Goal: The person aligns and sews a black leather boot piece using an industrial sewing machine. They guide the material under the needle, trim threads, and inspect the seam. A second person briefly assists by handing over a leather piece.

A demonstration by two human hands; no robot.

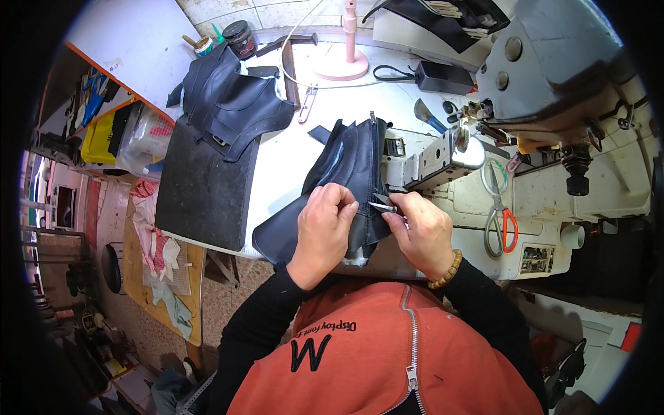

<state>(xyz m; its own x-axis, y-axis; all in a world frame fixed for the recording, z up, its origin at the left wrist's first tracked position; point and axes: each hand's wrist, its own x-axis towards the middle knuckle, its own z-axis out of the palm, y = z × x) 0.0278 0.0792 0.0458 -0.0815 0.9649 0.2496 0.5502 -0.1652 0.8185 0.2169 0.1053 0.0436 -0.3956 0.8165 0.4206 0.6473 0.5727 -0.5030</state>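
Black leather boot upper (339, 166) lay crowded by a sewing machine (553, 76), scissors (497, 205) near; right grip (423, 229) clamped on snips (383, 207), left grip (323, 225) pinched together.

On the person's orange-red zip garment (377, 346) stands one lg. black letter (309, 355) — w/ a smaller line of black text (330, 328) above it. The dark jar (240, 39) at back carries also some print — too sm. to read.
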